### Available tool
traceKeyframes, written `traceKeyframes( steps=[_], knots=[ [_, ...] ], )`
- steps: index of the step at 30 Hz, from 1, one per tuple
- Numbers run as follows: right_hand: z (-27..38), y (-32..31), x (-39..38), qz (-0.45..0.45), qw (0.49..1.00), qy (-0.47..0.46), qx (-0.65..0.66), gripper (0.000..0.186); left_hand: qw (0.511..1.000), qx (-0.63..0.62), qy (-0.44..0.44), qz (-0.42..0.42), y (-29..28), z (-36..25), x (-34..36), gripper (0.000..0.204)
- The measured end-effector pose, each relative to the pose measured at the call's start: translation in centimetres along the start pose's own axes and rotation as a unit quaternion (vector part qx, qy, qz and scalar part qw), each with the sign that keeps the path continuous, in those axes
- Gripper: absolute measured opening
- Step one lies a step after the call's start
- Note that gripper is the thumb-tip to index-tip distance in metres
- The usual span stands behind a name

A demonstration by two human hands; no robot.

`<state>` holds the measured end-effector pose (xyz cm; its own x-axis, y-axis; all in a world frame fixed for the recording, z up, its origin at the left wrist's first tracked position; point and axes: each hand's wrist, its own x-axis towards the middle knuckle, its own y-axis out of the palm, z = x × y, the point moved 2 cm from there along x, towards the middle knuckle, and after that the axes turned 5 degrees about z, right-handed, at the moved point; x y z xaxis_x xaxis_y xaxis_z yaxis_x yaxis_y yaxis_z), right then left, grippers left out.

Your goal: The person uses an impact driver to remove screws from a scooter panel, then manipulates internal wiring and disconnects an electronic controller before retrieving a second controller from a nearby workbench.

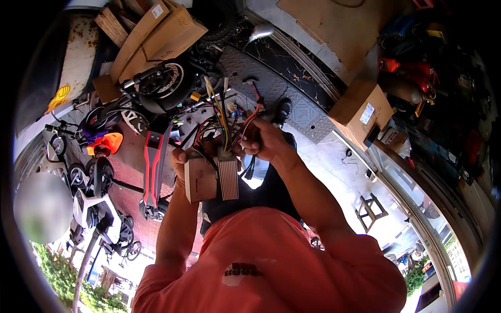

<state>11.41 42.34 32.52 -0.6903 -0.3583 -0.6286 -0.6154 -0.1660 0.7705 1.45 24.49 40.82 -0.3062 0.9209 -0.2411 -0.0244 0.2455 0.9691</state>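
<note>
Two silver metal controller boxes sit side by side in front of my chest: a smooth one (201, 181) on the left and a finned one (228, 179) on the right. My left hand (179, 163) is closed round the left edge of the smooth controller. Out of their far ends comes a bundle of coloured wires (225, 128), with pale connectors at the tips. My right hand (264, 140) is closed on some of these wires beside the finned controller. Black leads (250, 168) hang below its fingers. Exactly which wires it pinches is partly hidden.
Beyond my hands lie a wheel with a brake disc (169, 81), a hammer (254, 88) and loose parts. A red and black scooter deck (153, 169) and parked scooters (96, 208) stand left. Cardboard boxes (361, 112) are at the right, with a small stool (371, 213) below.
</note>
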Motion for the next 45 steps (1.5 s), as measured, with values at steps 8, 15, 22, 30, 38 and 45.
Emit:
traceKeyframes(
  steps=[8,15,22,30,38,45],
  knots=[
    [-1.5,12.5,-2.3,0.015,0.996,-0.082,-0.003,0.024,1.000,0.014,0.021,-0.013,4.2,-3.6,-8.5,0.063],
    [-2.4,17.2,-3.8,0.035,0.985,-0.136,-0.104,0.012,0.999,0.010,0.042,-0.007,8.0,-6.5,-13.2,0.050],
    [-2.8,15.1,-1.9,-0.065,0.946,-0.187,-0.257,0.011,0.997,0.047,0.058,-0.026,8.1,-7.3,-15.4,0.050],
    [6.8,13.6,-4.2,-0.153,0.915,-0.243,-0.285,0.015,0.995,0.087,0.045,-0.028,6.0,-13.1,-25.1,0.052],
    [5.9,14.9,-0.1,-0.246,0.717,-0.149,-0.635,0.039,0.976,0.030,0.213,-0.042,8.6,-13.0,-22.5,0.058],
    [13.9,19.1,-10.6,-0.296,0.654,-0.510,-0.475,0.040,0.979,0.054,0.194,-0.001,7.1,-13.3,-17.2,0.053]
  ],
)
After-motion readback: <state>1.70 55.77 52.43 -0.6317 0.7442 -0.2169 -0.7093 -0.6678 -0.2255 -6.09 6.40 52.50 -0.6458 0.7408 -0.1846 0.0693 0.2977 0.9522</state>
